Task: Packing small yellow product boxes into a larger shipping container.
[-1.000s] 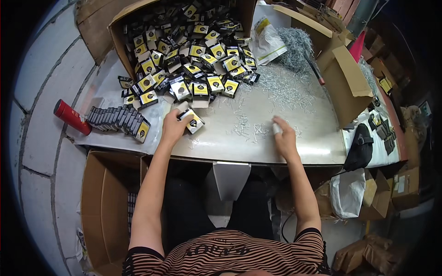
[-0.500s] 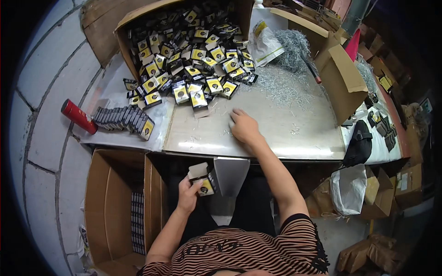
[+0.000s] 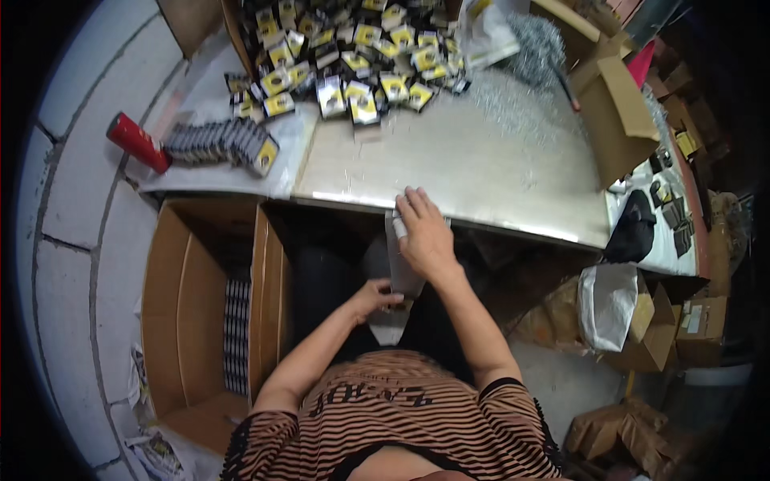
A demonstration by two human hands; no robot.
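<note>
My right hand [image 3: 427,242] lies over the top of a grey metal chute [image 3: 406,276] at the table's front edge, fingers stretched out and a white wrap on one finger. My left hand [image 3: 377,300] is curled at the chute's lower end, above my lap. A small box it grips is almost wholly hidden by the hand and chute; only a tan sliver [image 3: 407,305] shows. Small nails [image 3: 521,108] lie scattered on the metal tabletop [image 3: 449,160]. Beyond them, many small black and yellow boxes [image 3: 361,60] spill from a large carton.
At the left, a row of packed small boxes [image 3: 216,143] stands beside a red cylinder [image 3: 138,143]. Below it, an open carton [image 3: 188,321] holds stacked boxes [image 3: 237,337]. A heap of nails [image 3: 536,52] and a cardboard flap [image 3: 622,120] are at the right, above a white sack [image 3: 607,309].
My right hand has come back from the tabletop to the chute. My left hand has moved right with the small box to the chute's lower end. The whole view has shifted.
</note>
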